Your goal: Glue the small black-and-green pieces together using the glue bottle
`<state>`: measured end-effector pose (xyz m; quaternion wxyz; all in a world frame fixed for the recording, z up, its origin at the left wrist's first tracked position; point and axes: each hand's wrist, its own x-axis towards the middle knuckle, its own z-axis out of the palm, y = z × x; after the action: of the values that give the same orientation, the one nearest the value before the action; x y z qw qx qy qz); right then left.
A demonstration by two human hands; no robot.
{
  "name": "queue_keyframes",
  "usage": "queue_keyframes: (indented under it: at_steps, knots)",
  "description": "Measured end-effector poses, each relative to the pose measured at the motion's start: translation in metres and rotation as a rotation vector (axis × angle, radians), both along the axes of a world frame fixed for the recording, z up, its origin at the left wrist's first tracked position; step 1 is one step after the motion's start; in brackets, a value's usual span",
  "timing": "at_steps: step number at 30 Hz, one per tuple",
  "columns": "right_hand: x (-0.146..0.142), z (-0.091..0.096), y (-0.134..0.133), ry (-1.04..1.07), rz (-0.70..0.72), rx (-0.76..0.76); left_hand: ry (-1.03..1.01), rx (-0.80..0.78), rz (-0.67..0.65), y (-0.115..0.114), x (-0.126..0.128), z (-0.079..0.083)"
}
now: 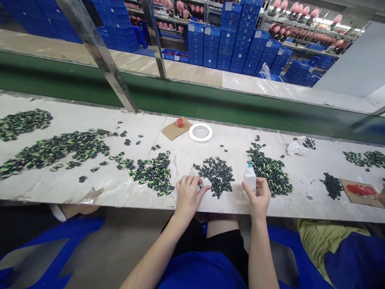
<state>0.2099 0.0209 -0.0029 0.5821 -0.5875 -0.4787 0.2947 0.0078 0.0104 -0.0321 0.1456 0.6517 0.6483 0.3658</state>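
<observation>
My right hand point(259, 197) is closed around a small white squeeze bottle point(249, 179) with a blue tip, which stands nearly upright. My left hand point(189, 193) rests at the table's front edge, thumb and forefinger pinched on a small dark part point(201, 186) whose kind is too small to make out. Between the hands lies a heap of small, dark, rod-like pieces point(218, 176). Just left of my left hand is a pile of black-and-green parts point(154, 173). Behind the bottle, a second black-and-green pile point(269, 168) spreads to the right.
A white tape roll point(200, 133) lies beside a cardboard piece point(172, 131) with a red cup point(179, 122). Crumpled white tissue point(297, 149) sits to the right. A green conveyor belt point(210, 102) runs behind the table point(120, 192). Metal posts point(102, 60) rise at the back. People sit on both sides.
</observation>
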Motion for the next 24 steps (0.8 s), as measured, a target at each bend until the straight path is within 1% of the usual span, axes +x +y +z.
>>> queue_keyframes:
  at_steps: [2,3,4,6,8,9,12,14,18,21,24]
  knots:
    - [0.0,-0.003,-0.004,0.063,-0.016,0.02,0.048,-0.022,0.055,-0.004,-0.006,0.002]
    - [0.0,-0.006,-0.005,0.113,-0.034,0.035,0.058,-0.034,0.05,-0.007,-0.011,0.002]
    - [0.0,-0.008,-0.005,0.175,-0.062,0.052,0.055,-0.043,0.019,-0.009,-0.017,0.002]
    - [-0.003,-0.013,-0.005,0.294,-0.131,0.078,0.024,-0.044,-0.098,-0.012,-0.027,0.001]
    - [-0.007,-0.018,-0.005,0.357,-0.186,0.082,-0.003,-0.016,-0.221,-0.012,-0.035,-0.001]
    - [-0.011,-0.019,-0.005,0.365,-0.202,0.071,-0.009,0.003,-0.257,-0.012,-0.037,-0.002]
    - [-0.025,-0.019,-0.009,0.297,-0.195,-0.002,-0.049,0.041,-0.276,-0.009,-0.036,-0.005]
    - [-0.036,-0.016,-0.013,0.208,-0.178,-0.041,-0.115,0.047,-0.231,-0.008,-0.032,-0.008]
    - [-0.057,-0.011,-0.017,0.058,-0.089,-0.05,-0.257,0.056,-0.13,-0.008,-0.028,-0.01]
    - [-0.064,-0.012,-0.018,-0.016,-0.033,-0.056,-0.293,0.061,-0.109,-0.01,-0.028,-0.01]
    - [-0.066,-0.015,-0.017,-0.053,-0.017,-0.065,-0.298,0.066,-0.109,-0.01,-0.027,-0.009]
